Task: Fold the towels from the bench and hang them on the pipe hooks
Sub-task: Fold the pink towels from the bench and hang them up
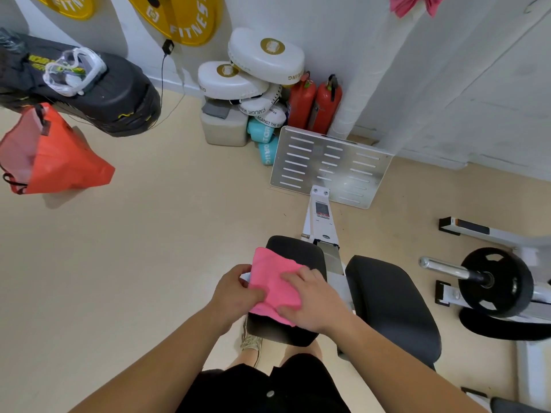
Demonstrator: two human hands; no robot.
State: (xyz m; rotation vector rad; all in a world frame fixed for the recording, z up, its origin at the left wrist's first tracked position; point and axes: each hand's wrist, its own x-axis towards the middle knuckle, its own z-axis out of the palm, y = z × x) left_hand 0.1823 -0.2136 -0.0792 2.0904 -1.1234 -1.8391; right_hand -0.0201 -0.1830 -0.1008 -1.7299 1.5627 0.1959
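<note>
A pink towel [272, 280], folded into a small rectangle, lies on the black padded bench seat [301, 251] in the lower middle. My left hand [234, 290] grips its left edge, thumb on top of the cloth. My right hand [313, 299] rests flat on the towel's right side, fingers spread over it. Another pink towel [411, 5] hangs on the white wrapped pipe [384, 70] at the top right; the hook itself is hidden.
A second black pad [390, 299] sits right of the towel. A metal footplate [331, 166] stands ahead. Fire extinguishers [316, 102] and white boxing pads [256, 70] stack by the wall. A weight plate on a bar [495, 281] is right, an orange bag [50, 156] left.
</note>
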